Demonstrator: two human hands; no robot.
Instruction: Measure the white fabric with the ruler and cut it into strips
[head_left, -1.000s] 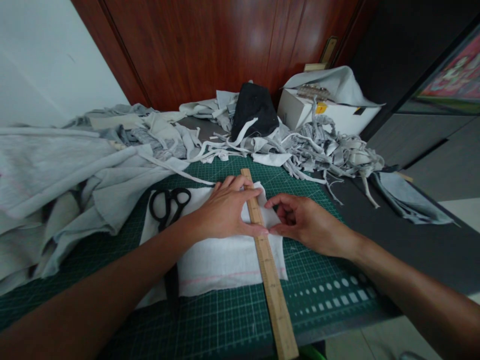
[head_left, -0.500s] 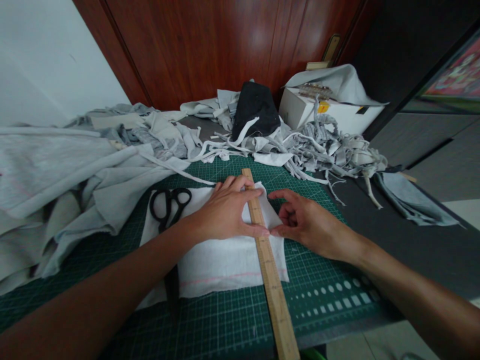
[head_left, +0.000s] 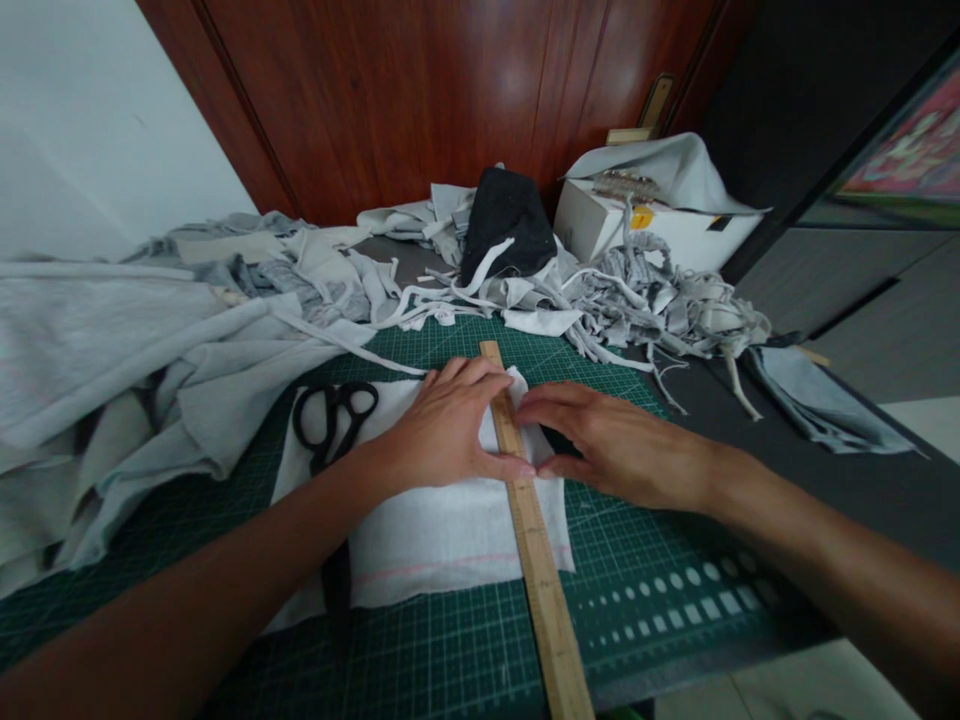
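Note:
A white cloth (head_left: pixel 442 530) with a pink line near its front edge lies on the green cutting mat (head_left: pixel 480 640). Across its right part runs a wooden ruler (head_left: pixel 536 545), reaching past the mat's front edge. My left hand (head_left: pixel 457 425) presses on the ruler and cloth, fingers spread, thumb on the ruler. Just right of the ruler, my right hand (head_left: pixel 607 440) touches the cloth's right edge, thumb and fingers apart, its fingertips close to the ruler. Black scissors (head_left: pixel 335 430) rest on the cloth's left part, partly hidden under my left forearm.
Grey and white fabric (head_left: pixel 135 340) is heaped at the left. Behind the mat lie cloth strips (head_left: pixel 637 290), a black cloth (head_left: pixel 508 222) and a white box (head_left: pixel 675 235). Folded grey cloth (head_left: pixel 832 395) sits at the right.
My right hand has moved left, its fingers reaching over the cloth's edge toward the ruler. My left hand stays pressed on the ruler. The whole view has shifted slightly.

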